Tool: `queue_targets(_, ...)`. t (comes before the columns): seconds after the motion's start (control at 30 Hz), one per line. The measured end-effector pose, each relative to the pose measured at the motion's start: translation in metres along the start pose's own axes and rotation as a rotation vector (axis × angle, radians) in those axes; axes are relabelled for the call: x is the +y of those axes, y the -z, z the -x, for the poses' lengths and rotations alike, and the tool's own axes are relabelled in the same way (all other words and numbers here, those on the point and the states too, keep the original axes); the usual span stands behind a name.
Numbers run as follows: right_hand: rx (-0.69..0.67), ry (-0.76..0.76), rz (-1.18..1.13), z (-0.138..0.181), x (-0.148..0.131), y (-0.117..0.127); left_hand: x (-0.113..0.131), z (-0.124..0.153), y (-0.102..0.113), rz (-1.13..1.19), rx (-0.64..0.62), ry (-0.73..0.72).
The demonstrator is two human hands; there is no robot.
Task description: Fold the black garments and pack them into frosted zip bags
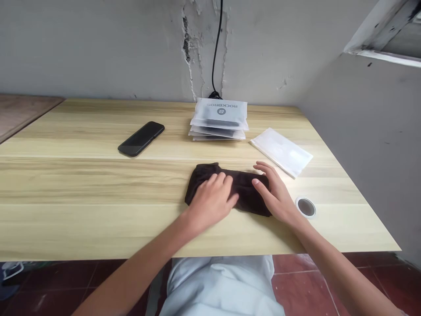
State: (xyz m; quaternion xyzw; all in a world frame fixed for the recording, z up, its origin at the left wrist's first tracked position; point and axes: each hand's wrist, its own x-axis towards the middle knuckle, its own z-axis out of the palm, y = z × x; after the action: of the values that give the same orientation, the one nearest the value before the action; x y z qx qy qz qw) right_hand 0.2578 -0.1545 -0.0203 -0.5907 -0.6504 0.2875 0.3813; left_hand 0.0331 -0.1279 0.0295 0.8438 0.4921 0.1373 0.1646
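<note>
Near the table's (82, 228) front edge, the left hand (212, 199) lay palm-down on folded black fabric (248, 193), pinch indeterminable; the right hand's (278, 195) grip was spread at the fabric's right end.

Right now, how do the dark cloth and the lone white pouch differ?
Colour: the cloth is near black; the pouch is white.
Handling: the left hand and right hand are at the cloth; neither touches the pouch.
Place: the cloth lies nearer the front of the table; the pouch, farther back and right.
Both rest on the table.
</note>
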Motion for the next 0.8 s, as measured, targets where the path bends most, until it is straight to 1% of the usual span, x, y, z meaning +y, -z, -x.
queue_targets(0.03,0.021,-0.008,-0.021,0.0,0.001,0.001,0.005,0.0,-0.008,-0.094,-0.022,-0.028)
queue_targets(0.07,0.034,-0.016,-0.038,-0.001,0.002,0.003,0.006,0.001,-0.012,-0.109,-0.059,-0.075)
queue_targets(0.1,0.042,-0.024,-0.051,-0.001,0.002,0.004,0.006,0.004,-0.011,-0.086,-0.062,-0.121)
queue_targets(0.17,0.043,-0.032,-0.063,0.0,0.002,0.007,0.0,0.009,-0.003,-0.042,0.041,-0.135)
queue_targets(0.23,0.033,-0.034,-0.065,0.001,0.0,0.008,-0.009,0.014,0.002,-0.095,0.158,-0.093)
queue_targets(0.27,0.022,-0.034,-0.065,0.002,-0.001,0.009,-0.015,0.016,0.001,-0.146,0.166,-0.074)
queue_targets(0.3,0.009,-0.034,-0.064,0.002,-0.002,0.009,-0.021,0.019,-0.001,-0.192,0.129,-0.068)
queue_targets(0.33,-0.005,-0.034,-0.062,0.003,-0.003,0.009,-0.027,0.021,-0.005,-0.219,0.062,-0.073)
queue_targets(0.4,-0.03,-0.034,-0.06,0.003,-0.004,0.008,-0.038,0.025,-0.011,-0.215,-0.054,-0.091)
queue_targets(0.43,-0.039,-0.034,-0.061,0.003,-0.004,0.008,-0.042,0.026,-0.01,-0.195,-0.065,-0.084)
queue_targets(0.47,-0.043,-0.033,-0.063,0.003,-0.003,0.008,-0.046,0.028,-0.008,-0.175,-0.031,-0.051)
queue_targets(0.5,-0.044,-0.031,-0.067,0.003,-0.003,0.008,-0.049,0.029,-0.003,-0.161,0.041,0.019)
queue_targets(0.53,-0.043,-0.029,-0.073,0.003,-0.003,0.008,-0.051,0.03,0.003,-0.156,0.119,0.125)
queue_targets(0.57,-0.041,-0.028,-0.081,0.003,-0.003,0.009,-0.052,0.032,0.01,-0.157,0.165,0.258)
queue_targets(0.6,-0.043,-0.029,-0.091,0.003,-0.004,0.009,-0.053,0.033,0.015,-0.157,0.166,0.389)
queue_targets(0.63,-0.049,-0.03,-0.102,0.003,-0.004,0.009,-0.053,0.034,0.02,-0.15,0.122,0.491)
queue_targets(0.67,-0.059,-0.032,-0.114,0.003,-0.005,0.009,-0.052,0.036,0.022,-0.133,0.055,0.549)
queue_targets(0.7,-0.072,-0.031,-0.128,0.004,-0.007,0.008,-0.05,0.037,0.022,-0.104,-0.004,0.567)
queue_targets(0.73,-0.088,-0.028,-0.145,0.004,-0.008,0.007,-0.049,0.037,0.021,-0.066,-0.031,0.554)
queue_targets(0.8,-0.117,-0.018,-0.179,0.004,-0.008,0.005,-0.046,0.035,0.017,0.015,-0.002,0.506)
